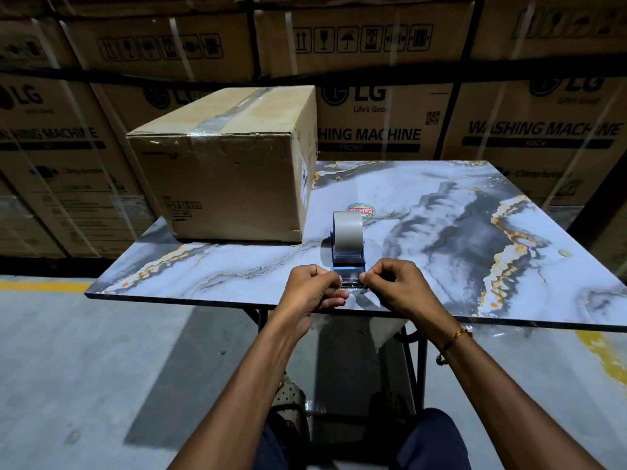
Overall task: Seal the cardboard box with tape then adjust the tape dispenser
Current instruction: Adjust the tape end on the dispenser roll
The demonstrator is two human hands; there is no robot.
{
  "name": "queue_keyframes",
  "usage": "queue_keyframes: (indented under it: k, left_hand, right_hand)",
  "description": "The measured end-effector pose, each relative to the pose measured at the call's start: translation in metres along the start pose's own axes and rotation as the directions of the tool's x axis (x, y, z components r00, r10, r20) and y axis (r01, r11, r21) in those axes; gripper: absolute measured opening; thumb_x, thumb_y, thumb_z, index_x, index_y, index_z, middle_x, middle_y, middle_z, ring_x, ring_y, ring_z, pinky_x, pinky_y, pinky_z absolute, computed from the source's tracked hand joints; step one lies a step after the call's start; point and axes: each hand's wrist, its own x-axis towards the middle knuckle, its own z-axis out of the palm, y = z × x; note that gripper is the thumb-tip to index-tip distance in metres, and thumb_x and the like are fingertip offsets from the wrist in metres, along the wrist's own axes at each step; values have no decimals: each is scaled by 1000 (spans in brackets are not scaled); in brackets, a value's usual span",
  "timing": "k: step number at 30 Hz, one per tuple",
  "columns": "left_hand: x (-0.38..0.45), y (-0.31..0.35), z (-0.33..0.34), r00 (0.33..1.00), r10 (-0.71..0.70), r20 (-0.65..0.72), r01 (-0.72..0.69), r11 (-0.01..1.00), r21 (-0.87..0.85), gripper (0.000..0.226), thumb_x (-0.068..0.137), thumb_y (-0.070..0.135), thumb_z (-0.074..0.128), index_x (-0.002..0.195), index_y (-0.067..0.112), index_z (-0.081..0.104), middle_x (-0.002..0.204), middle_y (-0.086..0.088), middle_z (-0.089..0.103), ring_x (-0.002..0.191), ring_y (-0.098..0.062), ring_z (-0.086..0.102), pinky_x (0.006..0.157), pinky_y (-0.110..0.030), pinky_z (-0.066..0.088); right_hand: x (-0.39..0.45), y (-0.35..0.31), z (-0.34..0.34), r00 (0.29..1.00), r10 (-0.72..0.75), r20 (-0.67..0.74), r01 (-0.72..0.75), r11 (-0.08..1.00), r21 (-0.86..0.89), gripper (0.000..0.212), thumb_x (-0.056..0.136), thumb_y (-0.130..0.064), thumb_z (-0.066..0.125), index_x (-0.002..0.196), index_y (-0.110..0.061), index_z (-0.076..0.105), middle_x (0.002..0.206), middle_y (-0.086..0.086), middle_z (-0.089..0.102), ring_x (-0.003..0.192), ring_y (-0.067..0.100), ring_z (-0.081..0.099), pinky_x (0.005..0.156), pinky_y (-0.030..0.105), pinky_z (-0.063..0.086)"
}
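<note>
A closed cardboard box (234,171) stands on the far left part of the marble-patterned table (441,232), with a strip of clear tape along its top seam. To the box's right, a blue tape dispenser (348,245) with a roll of clear tape rests near the table's front edge. My left hand (314,288) and my right hand (395,286) pinch the loose tape end at the dispenser's cutter from either side.
Stacked washing machine cartons (509,130) form a wall behind the table. A round sticker (361,211) lies on the tabletop behind the dispenser. Concrete floor with yellow lines (40,285) runs to the left and right. The table's metal legs (420,361) are below.
</note>
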Motion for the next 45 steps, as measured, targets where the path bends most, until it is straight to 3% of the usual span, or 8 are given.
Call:
queue_keyframes:
  k: [10, 17, 22, 34, 41, 45]
  left_hand:
    - [1, 3, -7, 998, -47, 31, 47, 999, -3, 15, 85, 0, 65, 72, 6, 60, 55, -9, 67, 54, -20, 61, 45, -20, 50]
    - [0, 6, -10, 995, -68, 67, 69, 998, -9, 15, 85, 0, 65, 72, 6, 61, 59, -11, 67, 54, -18, 62, 44, -20, 50]
    - [1, 8, -11, 994, -79, 77, 79, 997, -4, 14, 85, 1, 65, 73, 6, 62, 61, -12, 67, 55, -19, 60, 45, -20, 50]
    - [2, 7, -12, 995, -79, 61, 78, 997, 13, 12, 83, 1, 67, 72, 6, 63, 65, -14, 66, 52, -19, 60, 49, -23, 51]
    - [2, 7, -11, 996, -78, 49, 78, 997, 0, 11, 83, 0, 66, 74, 4, 62, 65, -14, 64, 49, -17, 60, 50, -23, 53]
    - [2, 6, -11, 996, -75, 45, 75, 997, -10, 10, 82, -2, 65, 74, 3, 61, 67, -15, 63, 47, -16, 60, 50, -23, 53]
  right_hand:
    - [3, -9, 4, 994, 97, 42, -99, 993, 57, 20, 88, -14, 67, 70, -10, 60, 42, -11, 48, 38, 10, 31, 41, 20, 25]
    - [6, -9, 8, 997, 74, 3, -74, 996, 47, 19, 82, -25, 66, 67, -14, 65, 66, 2, 71, 43, 1, 46, 54, 28, 34]
    - [-1, -15, 4, 998, 49, 37, -51, 998, 42, 29, 89, -24, 72, 77, 0, 62, 46, -8, 57, 38, 6, 35, 41, 20, 29]
    - [-2, -21, 8, 989, 144, 20, -145, 983, 111, 22, 87, -13, 75, 74, -3, 60, 39, -9, 52, 31, 2, 32, 35, 15, 26]
    - [2, -22, 9, 982, 189, -4, -187, 971, 150, 24, 82, -7, 76, 70, -7, 55, 61, 14, 62, 36, 10, 33, 38, 20, 24]
    - [5, -16, 7, 983, 180, -25, -172, 966, 195, 29, 80, 0, 75, 77, -12, 48, 74, 25, 68, 53, 22, 55, 47, 26, 33]
